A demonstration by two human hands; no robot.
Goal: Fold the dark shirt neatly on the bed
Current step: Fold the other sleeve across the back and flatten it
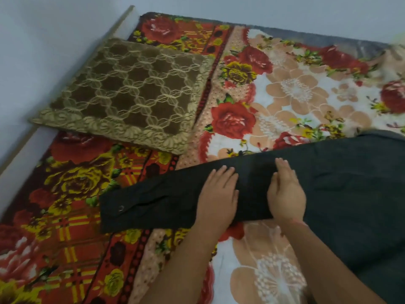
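Observation:
The dark shirt [341, 194] lies spread on the bed at the right, its long sleeve stretched out to the left with a buttoned cuff at the end. My left hand [218, 194] rests flat, palm down, on the middle of the sleeve. My right hand [286, 191] lies beside it on the sleeve near the shoulder, fingers straight and together, thumb at the sleeve's near edge. Neither hand grips the cloth. The shirt's body runs out of view at the right edge.
A floral blanket [285, 88] in red, yellow and cream covers the bed. A brown and gold lace-patterned cushion [131, 93] lies at the upper left near the bed frame and the pale wall [32, 51].

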